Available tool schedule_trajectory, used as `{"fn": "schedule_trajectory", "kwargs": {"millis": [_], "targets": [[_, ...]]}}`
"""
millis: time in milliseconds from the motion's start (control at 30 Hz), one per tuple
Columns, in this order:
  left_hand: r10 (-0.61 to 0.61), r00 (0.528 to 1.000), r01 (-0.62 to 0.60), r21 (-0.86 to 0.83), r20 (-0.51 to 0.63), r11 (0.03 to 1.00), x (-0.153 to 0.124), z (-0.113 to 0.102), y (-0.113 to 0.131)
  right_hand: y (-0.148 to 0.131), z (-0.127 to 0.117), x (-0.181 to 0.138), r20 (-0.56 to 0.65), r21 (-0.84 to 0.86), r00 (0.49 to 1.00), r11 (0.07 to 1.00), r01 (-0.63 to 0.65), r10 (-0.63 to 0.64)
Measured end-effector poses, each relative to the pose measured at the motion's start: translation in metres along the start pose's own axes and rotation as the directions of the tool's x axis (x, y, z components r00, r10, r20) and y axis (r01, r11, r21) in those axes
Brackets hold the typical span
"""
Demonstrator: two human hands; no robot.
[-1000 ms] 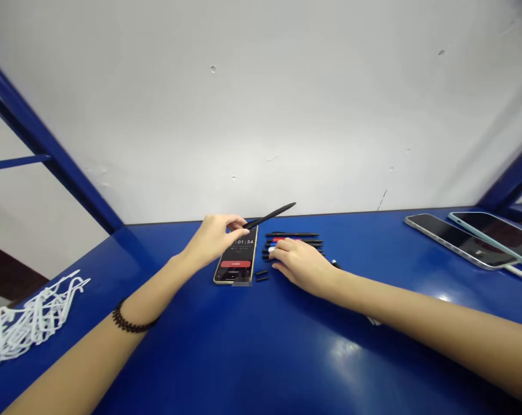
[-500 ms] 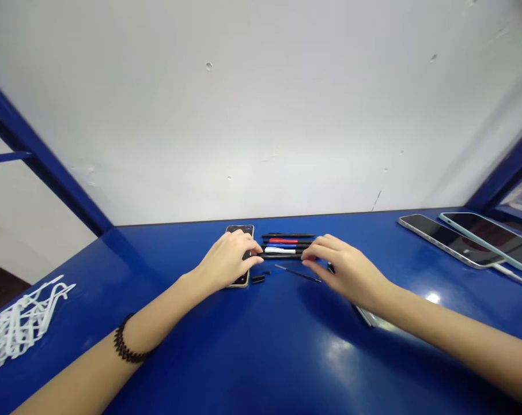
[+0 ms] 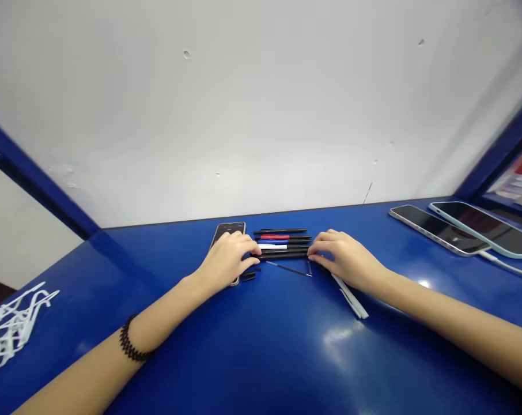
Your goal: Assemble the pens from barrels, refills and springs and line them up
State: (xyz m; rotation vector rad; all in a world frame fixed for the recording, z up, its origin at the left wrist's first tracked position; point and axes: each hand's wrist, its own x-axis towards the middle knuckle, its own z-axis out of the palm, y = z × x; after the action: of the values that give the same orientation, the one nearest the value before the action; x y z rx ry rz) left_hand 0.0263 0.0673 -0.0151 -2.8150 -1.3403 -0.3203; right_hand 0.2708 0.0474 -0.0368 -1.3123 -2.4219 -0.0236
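Note:
Several pens lie side by side in a row: a black pen at the back, then a red pen, a blue pen and a white pen. The nearest black pen has its left end pinched by my left hand. At its other end are the closed fingertips of my right hand. In front of the row lie a thin ink refill, a small spring and small black pen parts. A white pen barrel sticks out from under my right hand.
A phone lies partly under my left hand. Two more phones, one grey-edged and one in a light blue case, lie at right with a white cable. White plastic strips are heaped at left. A white wall stands behind.
The view has shifted a little. My right hand has moved slightly right relative to the pens, uncovering the spring and more of the white barrel. My left hand stays at the pen's left end.

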Motion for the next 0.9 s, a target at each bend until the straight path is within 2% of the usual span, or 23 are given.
{"fn": "schedule_trajectory", "kwargs": {"millis": [167,267,333,433,567,733,900], "targets": [[0.013,1.000,-0.013,-0.002,0.016,1.000,-0.002,-0.004,0.000,-0.005,-0.014,-0.007,0.005,-0.051,0.999,0.998,-0.038,0.039],[0.006,1.000,-0.006,0.005,0.000,1.000,-0.007,-0.017,0.000,-0.010,-0.016,-0.023,-0.009,-0.085,0.990,0.986,-0.142,0.142],[0.001,1.000,-0.001,0.016,-0.001,1.000,-0.011,-0.027,0.002,-0.011,-0.012,-0.037,0.029,-0.084,0.970,0.967,-0.239,0.242],[0.003,0.997,-0.004,0.021,0.077,1.000,-0.016,-0.037,0.008,-0.009,-0.003,-0.051,0.082,-0.071,0.959,0.961,-0.267,0.273],[0.005,0.982,-0.002,-0.016,0.191,1.000,-0.019,-0.034,0.018,-0.001,0.000,-0.053,0.100,-0.057,0.958,0.963,-0.265,0.270],[-0.023,0.981,0.013,0.056,0.194,0.998,-0.018,-0.026,0.021,-0.002,-0.013,-0.046,0.002,-0.004,0.955,0.955,-0.297,0.297],[-0.008,0.975,-0.011,0.084,0.220,0.996,-0.019,-0.023,0.022,-0.015,-0.022,-0.041,-0.105,0.134,0.948,0.949,-0.287,0.302]]}}
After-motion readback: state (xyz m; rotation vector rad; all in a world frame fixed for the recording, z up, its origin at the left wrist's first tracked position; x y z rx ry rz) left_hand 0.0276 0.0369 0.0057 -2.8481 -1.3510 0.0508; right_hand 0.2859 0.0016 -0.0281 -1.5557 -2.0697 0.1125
